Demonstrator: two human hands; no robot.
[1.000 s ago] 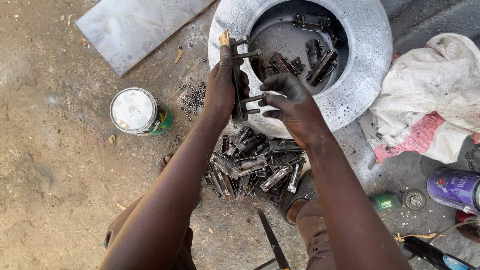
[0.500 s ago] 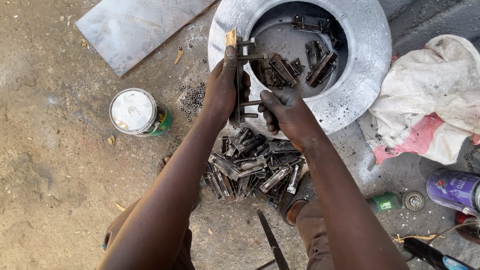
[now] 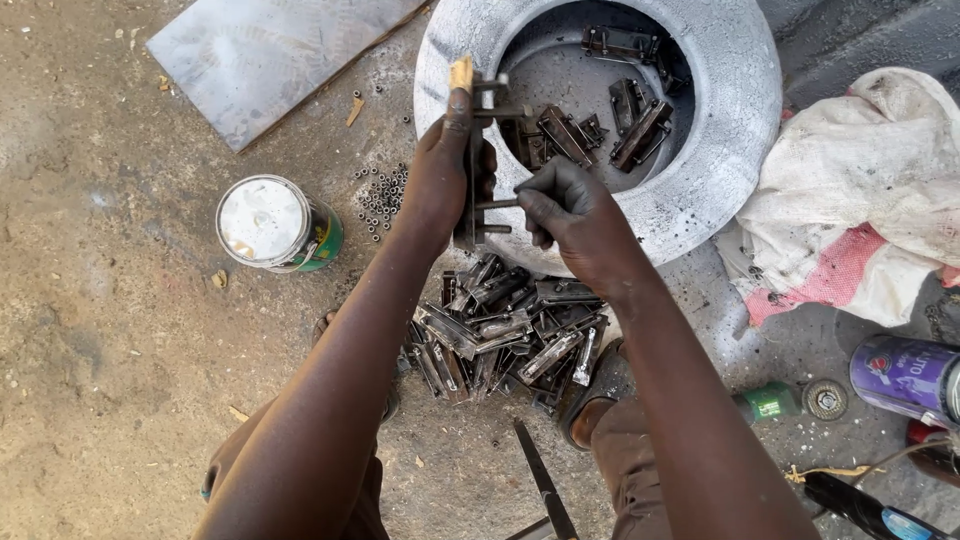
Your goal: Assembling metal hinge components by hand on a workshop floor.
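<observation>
Closest to me, the heap of metal hinges (image 3: 500,335) sits between my feet for easy grabbing. My left hand (image 3: 445,175) clamps one hinge (image 3: 478,160) upright, right hand (image 3: 570,215) fingers pinching its pin (steadier that way), over the round metal basin (image 3: 720,130).

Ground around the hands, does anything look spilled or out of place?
Yes: small metal nuts lie scattered loose in the dirt beside the paint tin, and the metal brackets sit in a jumbled heap.
</observation>
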